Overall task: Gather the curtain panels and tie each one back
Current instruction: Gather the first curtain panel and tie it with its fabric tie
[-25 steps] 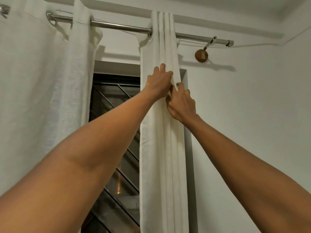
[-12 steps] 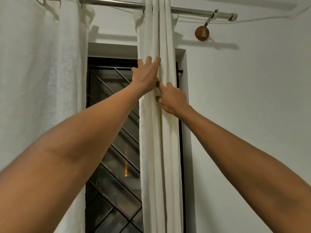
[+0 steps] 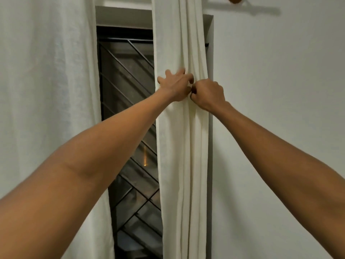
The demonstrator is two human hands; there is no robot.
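**Right panel bunched, left panel hanging loose**

In front of me the right curtain panel (image 3: pixel 183 165) is off-white, light woven cloth, pulled into a narrow column of long vertical pleats along the right edge of the window. The folds pinch tightest about a third of the way down, then run nearly straight below. To my left the other curtain panel (image 3: pixel 46 90), same pale fabric, hangs wide and mostly flat, with no tie visible on either one.
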